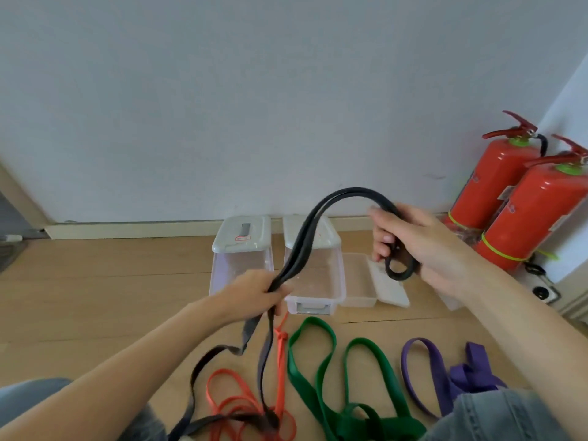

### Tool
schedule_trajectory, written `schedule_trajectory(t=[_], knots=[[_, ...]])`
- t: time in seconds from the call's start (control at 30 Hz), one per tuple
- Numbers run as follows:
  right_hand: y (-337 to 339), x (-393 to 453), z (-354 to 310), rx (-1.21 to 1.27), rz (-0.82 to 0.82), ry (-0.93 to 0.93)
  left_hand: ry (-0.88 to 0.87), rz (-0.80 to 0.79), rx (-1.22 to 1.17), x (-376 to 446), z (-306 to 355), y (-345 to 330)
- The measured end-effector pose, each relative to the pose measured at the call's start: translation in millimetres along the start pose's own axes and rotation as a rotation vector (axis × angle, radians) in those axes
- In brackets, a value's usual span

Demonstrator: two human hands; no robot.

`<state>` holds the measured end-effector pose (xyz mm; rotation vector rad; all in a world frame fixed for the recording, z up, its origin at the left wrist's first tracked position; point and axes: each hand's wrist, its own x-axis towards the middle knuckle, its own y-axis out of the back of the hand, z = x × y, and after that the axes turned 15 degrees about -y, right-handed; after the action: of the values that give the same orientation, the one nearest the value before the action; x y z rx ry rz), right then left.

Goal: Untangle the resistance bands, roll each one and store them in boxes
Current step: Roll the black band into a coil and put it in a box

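At the far left, the left hand is closed around the black band, gripping its doubled strands where they bunch together in front of the boxes. Below that fist the band hangs to the wooden floor, where its loose loops cross the orange band, which lies in a tangle with a knot near its upper end. Above the fist the black strands rise in an arch and come down into the right hand.

Behind the left hand stands a clear box with a grey lid; the lid carries a small red-outlined label, too blurred to read. Just beside it, to the right, a second clear box sits with its lid tipped up at the back, and a smaller open container touches its right side, a white lid resting against it.

On the floor nearer the person, the green band lies in wide curves, and the purple band lies further right, partly knotted.

The right hand is closed on the other end of the black band, with a small coil of it showing under the fingers.

At the far right two red fire extinguishers stand against the white wall; their labels are illegible.
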<state>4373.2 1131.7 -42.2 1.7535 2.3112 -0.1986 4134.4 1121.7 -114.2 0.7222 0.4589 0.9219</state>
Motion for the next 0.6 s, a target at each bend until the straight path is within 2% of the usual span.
schedule_trajectory(t=[0.07, 0.1, 0.13, 0.17, 0.2, 0.23, 0.3, 0.37, 0.43, 0.53, 0.6], knots=[[5.6, 4.4, 13.0, -0.591, 0.054, -0.163, -0.013, 0.234, -0.131, -1.6, 12.0, 22.0], [6.8, 6.2, 19.9, -0.886, 0.022, -0.266, -0.035, 0.337, -0.232, -3.3, 18.1, 33.9], [7.4, 6.9, 26.0, -1.116, -0.042, -0.360, -0.067, 0.401, -0.322, -5.3, 23.2, 45.1], [6.1, 6.5, 29.3, -1.236, -0.109, -0.429, -0.099, 0.401, -0.392, -7.8, 28.4, 53.0], [5.4, 6.3, 30.3, -1.213, -0.164, -0.452, -0.111, 0.347, -0.433, -10.4, 34.2, 56.7], [4.3, 6.0, 29.0, -1.057, -0.208, -0.415, -0.095, 0.257, -0.438, -12.0, 38.6, 55.1], [-6.1, 2.5, 24.5, -0.647, -0.326, -0.250, -0.038, 0.086, -0.287, -10.7, 46.4, 44.0], [-23.0, 1.1, 25.1, -0.532, -0.397, -0.150, -0.017, 0.046, -0.141, -4.4, 51.1, 32.8], [-38.2, 1.7, 27.9, -0.536, -0.364, -0.092, -0.031, 0.078, -0.072, 2.2, 52.6, 29.4], [-38.5, 7.4, 22.8, -0.347, -0.188, -0.062, -0.077, 0.083, 0.084, 5.6, 48.5, 29.7], [-36.4, 8.3, 17.7, -0.328, -0.161, -0.056, -0.081, 0.071, 0.189, 5.0, 44.0, 25.9]])
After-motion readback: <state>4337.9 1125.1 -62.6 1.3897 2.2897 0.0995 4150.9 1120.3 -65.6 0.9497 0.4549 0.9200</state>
